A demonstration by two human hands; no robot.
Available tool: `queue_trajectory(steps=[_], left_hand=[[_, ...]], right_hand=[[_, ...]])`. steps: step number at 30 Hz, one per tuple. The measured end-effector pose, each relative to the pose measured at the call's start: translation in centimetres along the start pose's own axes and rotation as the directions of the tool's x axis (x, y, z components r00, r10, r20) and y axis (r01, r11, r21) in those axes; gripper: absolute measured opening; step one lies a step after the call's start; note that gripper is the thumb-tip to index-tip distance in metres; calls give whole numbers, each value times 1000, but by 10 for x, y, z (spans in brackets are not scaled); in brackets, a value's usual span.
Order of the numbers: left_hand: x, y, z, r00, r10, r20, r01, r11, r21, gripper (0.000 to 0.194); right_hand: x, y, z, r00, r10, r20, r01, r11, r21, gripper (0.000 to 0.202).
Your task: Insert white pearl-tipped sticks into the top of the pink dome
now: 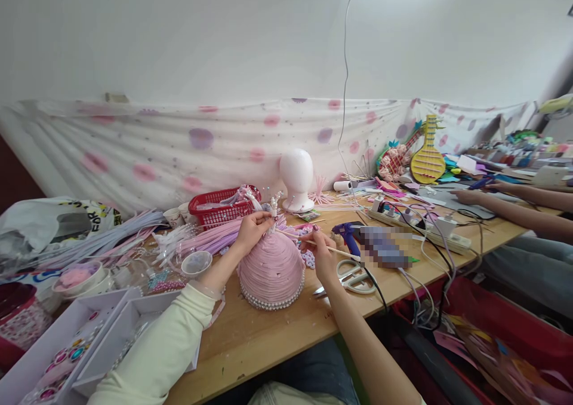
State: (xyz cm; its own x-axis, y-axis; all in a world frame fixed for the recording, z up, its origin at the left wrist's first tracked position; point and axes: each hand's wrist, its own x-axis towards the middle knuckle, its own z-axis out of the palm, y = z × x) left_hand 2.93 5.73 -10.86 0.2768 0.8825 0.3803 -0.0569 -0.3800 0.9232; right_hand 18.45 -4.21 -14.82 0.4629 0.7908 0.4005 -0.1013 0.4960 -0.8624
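Note:
A pink dome wrapped in rows of cord, with a band of silvery beads along its lower rim, stands on the table in front of me. White beaded ornaments rise from its top. There my left hand is closed in a pinch at the base of the ornaments; the fingertips hide what exactly they grip. My right hand, just right of the dome, is closed around a thin pale stick, whose front end points toward the dome. Behind the dome lie bundles of pink and lilac strips.
Scissors and a purple glue gun lie right of my hand, near a power strip with cables. A white foam head and red basket stand behind. White trays sit left. Another person's hands are far right.

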Motion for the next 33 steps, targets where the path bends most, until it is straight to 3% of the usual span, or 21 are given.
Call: queue_trajectory(steps=[8,17,24,33], left_hand=[[-1,1,1,1000,-4,-7,4,1000,-8,29],[-1,2,0,1000,-12,12,12,1000,2,33],[-1,-2,-1,1000,1,20,-1,1000,-15,31],[-3,4,-2,998,-51,19,52,998,-42,31]], right_hand=[[-4,3,-2,999,9,50,-10,1000,14,35],[-8,1,-2,997,-13,-75,1,989,-148,45],[-12,0,-2,986,-93,-137,84,994,-72,41],[-12,0,1,998,29,-47,-30,999,-15,38]])
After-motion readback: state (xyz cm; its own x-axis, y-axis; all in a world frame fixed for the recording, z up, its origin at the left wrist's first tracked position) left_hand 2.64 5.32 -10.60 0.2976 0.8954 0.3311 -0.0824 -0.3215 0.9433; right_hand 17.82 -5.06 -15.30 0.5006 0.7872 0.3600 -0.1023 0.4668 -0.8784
